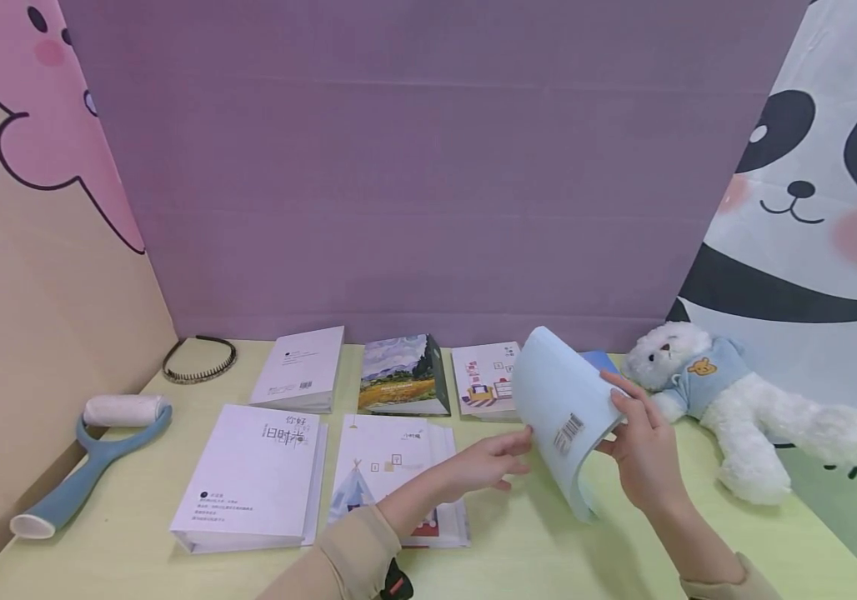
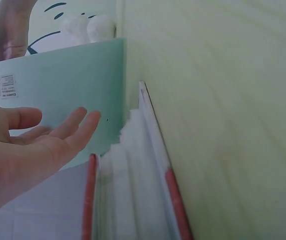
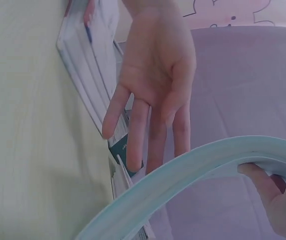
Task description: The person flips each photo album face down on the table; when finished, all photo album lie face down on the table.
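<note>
A thin pale-blue softcover book (image 1: 548,387), bent in a curve with a barcode label facing me, is held up over the right half of the table. My right hand (image 1: 646,454) grips its right edge between thumb and fingers; the right wrist view shows that hand (image 3: 285,207) at the curved book's edge. My left hand (image 1: 481,467) reaches toward the book's left side, fingers extended and holding nothing. In the left wrist view the left palm (image 2: 37,155) is turned up in front of the cover; whether a fingertip touches it I cannot tell.
Two thick white books, one plain (image 1: 248,475) and one with a tent picture (image 1: 376,450), lie in front. Behind are a white book (image 1: 301,367), a landscape-cover book (image 1: 402,375) and an illustrated one (image 1: 484,375). A lint roller (image 1: 98,458), headband (image 1: 199,377) and teddy bear (image 1: 714,392) flank them.
</note>
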`<action>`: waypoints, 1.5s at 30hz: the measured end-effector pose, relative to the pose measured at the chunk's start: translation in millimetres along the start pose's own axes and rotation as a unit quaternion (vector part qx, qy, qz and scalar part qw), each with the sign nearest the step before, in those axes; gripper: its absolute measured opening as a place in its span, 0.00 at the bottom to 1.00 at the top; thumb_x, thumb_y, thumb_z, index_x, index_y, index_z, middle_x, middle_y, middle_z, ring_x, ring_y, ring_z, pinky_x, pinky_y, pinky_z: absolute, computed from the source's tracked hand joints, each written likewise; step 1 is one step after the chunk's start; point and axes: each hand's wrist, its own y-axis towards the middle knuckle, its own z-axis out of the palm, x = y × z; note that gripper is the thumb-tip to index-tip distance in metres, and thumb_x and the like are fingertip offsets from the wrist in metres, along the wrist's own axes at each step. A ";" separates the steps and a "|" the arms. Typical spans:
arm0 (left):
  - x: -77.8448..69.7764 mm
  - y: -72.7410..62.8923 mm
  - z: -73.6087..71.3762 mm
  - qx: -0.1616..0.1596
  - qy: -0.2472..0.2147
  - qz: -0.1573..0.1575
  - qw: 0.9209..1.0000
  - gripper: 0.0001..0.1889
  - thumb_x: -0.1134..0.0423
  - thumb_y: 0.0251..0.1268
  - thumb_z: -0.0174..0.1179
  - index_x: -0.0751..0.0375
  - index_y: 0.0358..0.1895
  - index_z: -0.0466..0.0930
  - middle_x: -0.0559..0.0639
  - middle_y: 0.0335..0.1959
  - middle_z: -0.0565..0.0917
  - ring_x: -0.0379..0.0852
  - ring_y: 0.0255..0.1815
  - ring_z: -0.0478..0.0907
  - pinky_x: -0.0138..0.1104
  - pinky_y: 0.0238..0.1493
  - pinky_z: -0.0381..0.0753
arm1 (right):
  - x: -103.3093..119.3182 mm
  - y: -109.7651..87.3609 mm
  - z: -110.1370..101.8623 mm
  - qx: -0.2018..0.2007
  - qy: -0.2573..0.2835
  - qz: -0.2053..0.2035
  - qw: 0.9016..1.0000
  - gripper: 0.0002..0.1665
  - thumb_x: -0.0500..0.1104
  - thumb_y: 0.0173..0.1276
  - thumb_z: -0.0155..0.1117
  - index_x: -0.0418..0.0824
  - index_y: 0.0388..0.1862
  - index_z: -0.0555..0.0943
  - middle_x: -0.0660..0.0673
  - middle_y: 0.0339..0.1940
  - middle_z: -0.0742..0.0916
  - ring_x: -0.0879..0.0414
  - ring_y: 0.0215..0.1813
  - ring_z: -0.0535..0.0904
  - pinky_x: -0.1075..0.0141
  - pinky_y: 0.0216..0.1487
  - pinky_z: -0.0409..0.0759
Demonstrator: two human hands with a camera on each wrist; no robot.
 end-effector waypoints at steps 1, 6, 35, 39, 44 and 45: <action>-0.7 0.2 0.0 -0.004 0.001 0.004 1.000 0.28 0.63 0.71 0.46 0.52 0.73 0.53 0.56 0.72 0.61 0.55 0.65 0.69 0.48 0.58 0.75 | 0.9 0.8 0.1 0.001 0.012 -0.005 1.000 0.16 0.42 0.76 0.45 0.47 0.57 0.75 0.54 0.46 0.83 0.61 0.39 0.83 0.64 0.31 0.83; -4.6 -1.1 -1.5 -0.022 0.022 0.031 0.999 0.27 0.63 0.73 0.44 0.48 0.73 0.54 0.50 0.73 0.59 0.52 0.70 0.63 0.47 0.61 0.73 | 4.1 4.5 0.1 -0.020 0.054 -0.033 0.998 0.15 0.41 0.75 0.45 0.44 0.56 0.74 0.52 0.44 0.84 0.59 0.38 0.84 0.64 0.30 0.83; 3.9 -9.6 -18.4 0.058 0.174 -0.027 0.983 0.21 0.56 0.73 0.46 0.50 0.67 0.67 0.44 0.72 0.60 0.45 0.74 0.54 0.39 0.72 0.56 | 12.0 1.0 -68.8 -0.003 -0.234 0.049 0.971 0.26 0.47 0.74 0.49 0.46 0.70 0.65 0.66 0.47 0.79 0.71 0.43 0.78 0.73 0.37 0.81; 4.6 -10.4 -18.8 0.084 0.221 -0.021 0.971 0.23 0.54 0.72 0.47 0.52 0.68 0.66 0.46 0.72 0.60 0.43 0.74 0.54 0.35 0.73 0.53 | 10.8 1.8 -78.6 -0.013 -0.273 0.092 0.958 0.15 0.51 0.74 0.48 0.58 0.55 0.76 0.66 0.37 0.83 0.70 0.37 0.80 0.72 0.35 0.81; 6.7 -10.1 -18.4 0.119 0.241 -0.031 0.963 0.24 0.52 0.71 0.48 0.53 0.68 0.66 0.47 0.74 0.57 0.43 0.73 0.55 0.33 0.73 0.53 | 7.4 0.4 -94.7 -0.013 -0.374 0.137 0.917 0.24 0.53 0.72 0.52 0.47 0.63 0.72 0.69 0.32 0.81 0.69 0.34 0.80 0.72 0.36 0.81; 6.7 -9.8 -17.9 0.126 0.243 -0.033 0.961 0.24 0.52 0.71 0.48 0.53 0.68 0.66 0.47 0.74 0.57 0.43 0.74 0.55 0.33 0.73 0.53 | 6.5 -0.5 -98.3 -0.013 -0.395 0.144 0.907 0.28 0.54 0.71 0.53 0.42 0.64 0.71 0.70 0.32 0.80 0.69 0.34 0.80 0.72 0.37 0.80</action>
